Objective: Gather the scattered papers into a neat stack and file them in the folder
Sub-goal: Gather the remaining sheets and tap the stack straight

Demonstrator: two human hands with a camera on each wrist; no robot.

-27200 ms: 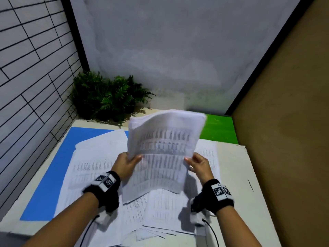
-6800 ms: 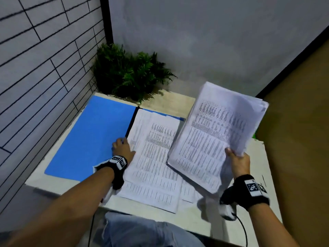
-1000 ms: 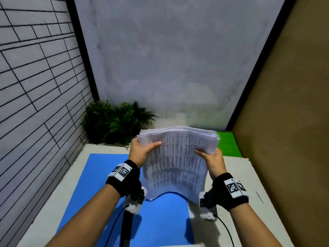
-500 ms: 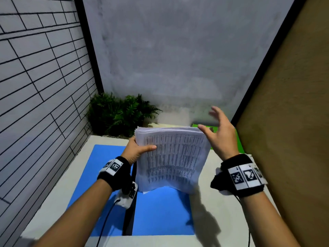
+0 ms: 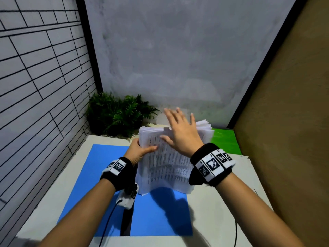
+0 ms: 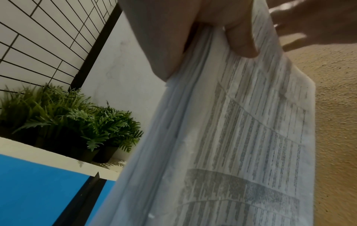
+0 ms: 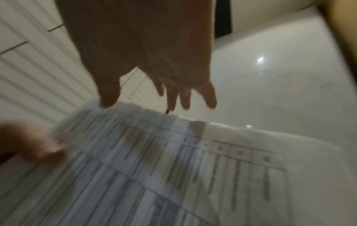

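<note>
The right hand has released the paper stack and now spreads flat above its top edge, grip wide. The left hand pinches the stack's left edge, upright over the open blue folder. Squaring continues. Sheets: thin, printed, flexible, edges uneven.

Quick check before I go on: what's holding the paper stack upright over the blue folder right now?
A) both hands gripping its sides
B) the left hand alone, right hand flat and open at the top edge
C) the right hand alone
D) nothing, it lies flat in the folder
B: the left hand pinches the paper stack at its left edge, while the right hand is spread open by the top edge, above the blue folder.
</note>
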